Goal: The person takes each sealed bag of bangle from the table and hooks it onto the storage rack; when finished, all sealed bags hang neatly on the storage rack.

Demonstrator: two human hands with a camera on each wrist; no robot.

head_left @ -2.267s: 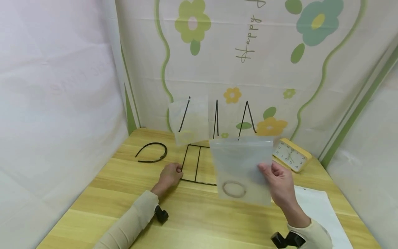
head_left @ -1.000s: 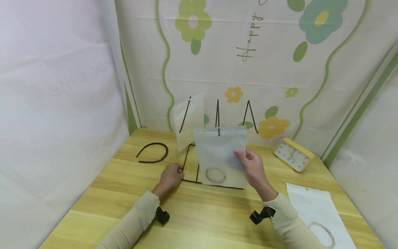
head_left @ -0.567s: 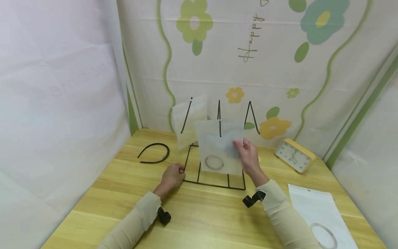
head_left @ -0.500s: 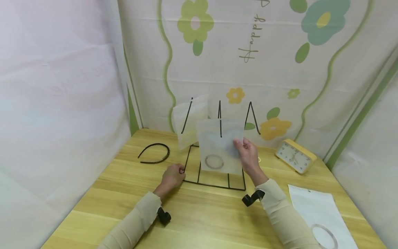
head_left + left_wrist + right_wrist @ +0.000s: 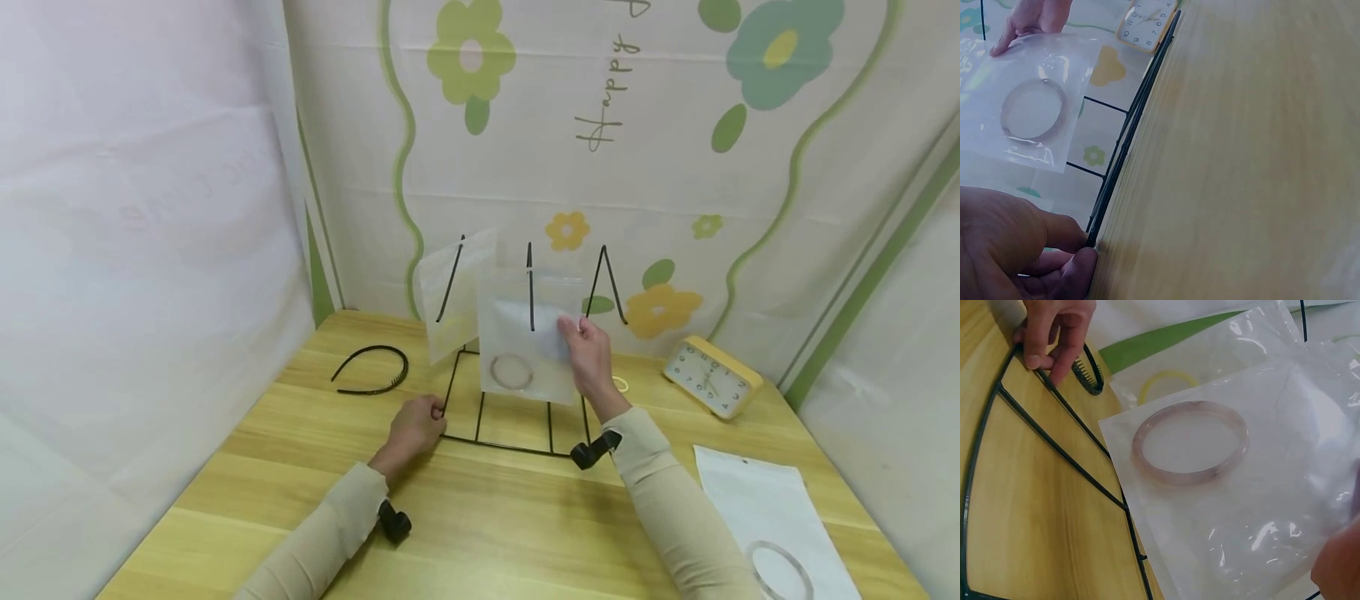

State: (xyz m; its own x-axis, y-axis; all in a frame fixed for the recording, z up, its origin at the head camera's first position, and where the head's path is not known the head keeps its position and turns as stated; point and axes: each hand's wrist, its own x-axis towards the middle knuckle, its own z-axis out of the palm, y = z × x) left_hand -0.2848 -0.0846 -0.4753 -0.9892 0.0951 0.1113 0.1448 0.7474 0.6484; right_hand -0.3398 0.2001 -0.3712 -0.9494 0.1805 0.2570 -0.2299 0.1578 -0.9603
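Observation:
My left hand [image 5: 414, 427] pinches the front left corner of a black wire display rack [image 5: 510, 447] on the table. My right hand [image 5: 590, 358] grips the right edge of a clear zip bag [image 5: 506, 321], thumb in front. Inside the bag lies a pinkish translucent bangle [image 5: 1175, 478]. The rack's middle hook [image 5: 532, 304] shows in front of the bag and seems to pass through its top; the bag hangs partway back along it. A second clear bag [image 5: 442, 287], with a yellow ring inside, hangs on the left hook. The right hook [image 5: 613, 292] carries no bag.
A black headband [image 5: 405, 371] lies left of the rack. At the right stand a yellow clock [image 5: 708, 379] and, nearer, a flat white bag [image 5: 750, 479] with a bangle. A small yellow ring [image 5: 626, 385] lies beyond my right wrist. Printed curtains enclose the table.
My right hand has carried the bangle bag leftward to the middle hook, then back along it and slightly up. My left hand has stayed at the rack's corner.

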